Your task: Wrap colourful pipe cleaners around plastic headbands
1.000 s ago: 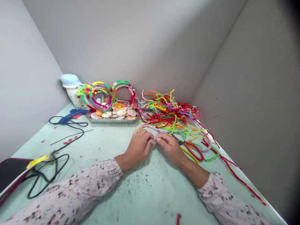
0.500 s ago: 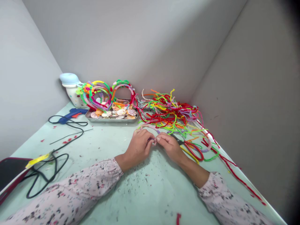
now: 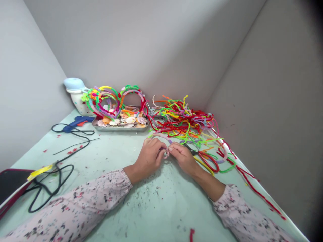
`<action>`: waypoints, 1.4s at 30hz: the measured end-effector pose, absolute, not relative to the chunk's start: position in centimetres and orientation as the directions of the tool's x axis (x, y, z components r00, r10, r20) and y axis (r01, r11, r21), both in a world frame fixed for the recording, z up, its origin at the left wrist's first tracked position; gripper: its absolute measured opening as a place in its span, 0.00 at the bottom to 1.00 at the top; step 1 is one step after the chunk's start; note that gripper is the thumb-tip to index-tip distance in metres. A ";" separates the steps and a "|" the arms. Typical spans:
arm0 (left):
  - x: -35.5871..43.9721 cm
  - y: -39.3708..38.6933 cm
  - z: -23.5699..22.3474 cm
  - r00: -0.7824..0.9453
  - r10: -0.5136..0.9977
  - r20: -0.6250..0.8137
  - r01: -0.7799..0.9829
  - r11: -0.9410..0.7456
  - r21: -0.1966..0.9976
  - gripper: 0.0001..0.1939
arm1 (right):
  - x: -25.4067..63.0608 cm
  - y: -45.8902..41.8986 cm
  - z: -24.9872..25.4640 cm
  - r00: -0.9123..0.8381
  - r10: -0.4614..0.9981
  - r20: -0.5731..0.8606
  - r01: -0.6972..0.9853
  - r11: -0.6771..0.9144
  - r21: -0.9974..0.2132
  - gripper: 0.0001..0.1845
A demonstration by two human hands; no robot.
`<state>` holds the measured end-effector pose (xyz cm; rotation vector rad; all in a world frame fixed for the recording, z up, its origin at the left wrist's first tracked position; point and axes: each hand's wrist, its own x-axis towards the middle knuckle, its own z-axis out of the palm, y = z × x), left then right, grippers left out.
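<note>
Pink chenille stem (image 3: 165, 154) | looked light, springy, best held near its tip | left hand (image 3: 149, 158), right hand (image 3: 182, 157) both pinched it closed

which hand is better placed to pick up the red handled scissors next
Right, probably. The right hand lies just beside the red-handled scissors, while the left hand is on the far side of it. Both hands pinch a pink pipe cleaner, so the right would have to let go first.
</note>
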<state>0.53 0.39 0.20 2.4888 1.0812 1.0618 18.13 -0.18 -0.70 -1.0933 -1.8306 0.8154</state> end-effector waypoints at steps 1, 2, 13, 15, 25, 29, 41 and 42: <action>0.5 0.4 0.2 0.466 0.706 0.533 0.542 -0.704 0.459 0.05 | 18.1 -0.2 -0.7 -0.274 0.905 0.324 0.361 0.409 -0.838 0.16; 0.5 0.4 0.2 0.467 0.704 0.535 0.540 -0.706 0.458 0.05 | 18.1 -0.2 -0.7 -0.275 0.905 0.324 0.357 0.409 -0.840 0.16; 0.4 0.4 0.1 0.444 0.731 0.519 0.537 -0.680 0.499 0.04 | 18.2 -0.4 -0.8 -0.276 0.886 0.372 0.439 0.461 -0.771 0.13; 0.4 0.4 0.1 0.435 0.739 0.514 0.539 -0.671 0.509 0.04 | 18.1 -0.4 -0.7 -0.284 0.875 0.392 0.465 0.483 -0.742 0.10; 0.4 0.3 0.1 0.425 0.754 0.501 0.541 -0.655 0.527 0.04 | 17.9 -0.4 -0.9 -0.281 0.837 0.470 0.581 0.538 -0.611 0.04; 0.4 0.3 0.2 0.420 0.761 0.493 0.538 -0.647 0.540 0.04 | 17.9 -0.3 -1.0 -0.277 0.829 0.486 0.610 0.543 -0.577 0.04; 0.4 0.2 0.6 0.385 0.778 0.497 0.509 -0.628 0.589 0.07 | 17.9 -0.5 -0.8 -0.239 0.763 0.600 0.601 0.602 -0.526 0.07; 0.4 0.2 0.6 0.381 0.775 0.503 0.505 -0.631 0.589 0.07 | 17.9 -0.5 -0.8 -0.237 0.758 0.608 0.603 0.606 -0.520 0.07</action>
